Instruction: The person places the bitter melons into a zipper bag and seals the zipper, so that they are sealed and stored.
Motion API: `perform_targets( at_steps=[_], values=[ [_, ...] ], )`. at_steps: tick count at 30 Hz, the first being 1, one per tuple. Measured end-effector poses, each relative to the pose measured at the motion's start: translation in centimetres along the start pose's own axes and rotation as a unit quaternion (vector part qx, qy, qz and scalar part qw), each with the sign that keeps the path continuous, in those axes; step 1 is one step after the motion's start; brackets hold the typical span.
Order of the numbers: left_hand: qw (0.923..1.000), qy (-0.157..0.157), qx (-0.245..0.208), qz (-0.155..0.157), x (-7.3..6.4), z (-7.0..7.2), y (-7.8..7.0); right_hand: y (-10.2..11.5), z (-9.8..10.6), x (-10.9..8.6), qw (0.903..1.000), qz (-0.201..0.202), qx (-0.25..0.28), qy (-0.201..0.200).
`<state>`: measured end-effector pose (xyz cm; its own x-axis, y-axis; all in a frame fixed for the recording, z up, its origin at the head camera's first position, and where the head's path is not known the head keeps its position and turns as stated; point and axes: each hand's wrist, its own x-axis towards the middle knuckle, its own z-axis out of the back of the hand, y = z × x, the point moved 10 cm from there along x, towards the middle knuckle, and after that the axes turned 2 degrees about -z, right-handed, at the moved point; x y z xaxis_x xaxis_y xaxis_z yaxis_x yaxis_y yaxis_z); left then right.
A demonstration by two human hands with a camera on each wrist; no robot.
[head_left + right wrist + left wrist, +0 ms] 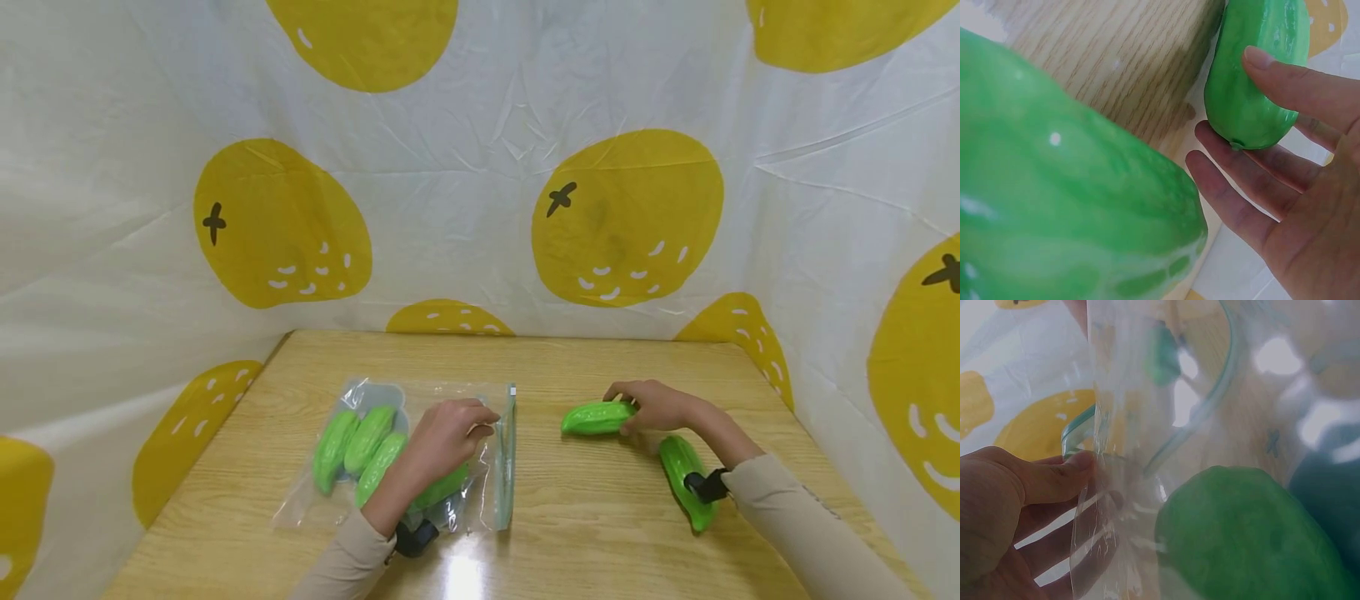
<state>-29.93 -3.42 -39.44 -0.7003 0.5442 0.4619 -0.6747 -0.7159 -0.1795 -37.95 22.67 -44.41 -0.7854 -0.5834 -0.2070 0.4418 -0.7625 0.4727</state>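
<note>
A clear zip bag point(483, 400) with a pale green zip strip lies on the left half of the table, with several green bitter melons point(370, 440) inside. My left hand point(446, 437) reaches over it and pinches the bag's edge near the mouth; thumb point(1079, 465) and film show close up in the left wrist view. Right of the bag, my right hand point(660, 406) grips the stem end of a loose bitter melon point(588, 418) between thumb and fingers. Another loose bitter melon point(677, 467) lies under the right wrist, large in the right wrist view.
The wooden table point(555, 533) is enclosed at the back and sides by a white curtain point(450, 233) printed with yellow fruit. A black wrist strap mount point(416, 537) hangs below the left wrist, close to the bag's near edge.
</note>
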Motion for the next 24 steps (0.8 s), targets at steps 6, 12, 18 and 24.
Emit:
perform_targets(
  at_steps=[6,12,18,24],
  values=[
    [1.0000,0.001,0.001,0.002,0.0,0.0,0.0,0.4,0.4,-0.1,0.9997,0.018,-0.010,-0.010],
    [1.0000,0.000,-0.001,0.000,-0.1,0.0,0.0,0.6,0.6,-0.4,0.9997,0.016,-0.013,-0.012],
    [1.0000,0.001,-0.003,0.001,-0.1,0.0,0.0,1.3,0.9,-0.7,0.9995,0.022,-0.012,-0.019],
    [1.0000,0.001,-0.001,-0.003,0.0,0.0,-0.1,2.2,1.1,-1.1,0.9991,0.031,0.001,-0.029]
  ],
)
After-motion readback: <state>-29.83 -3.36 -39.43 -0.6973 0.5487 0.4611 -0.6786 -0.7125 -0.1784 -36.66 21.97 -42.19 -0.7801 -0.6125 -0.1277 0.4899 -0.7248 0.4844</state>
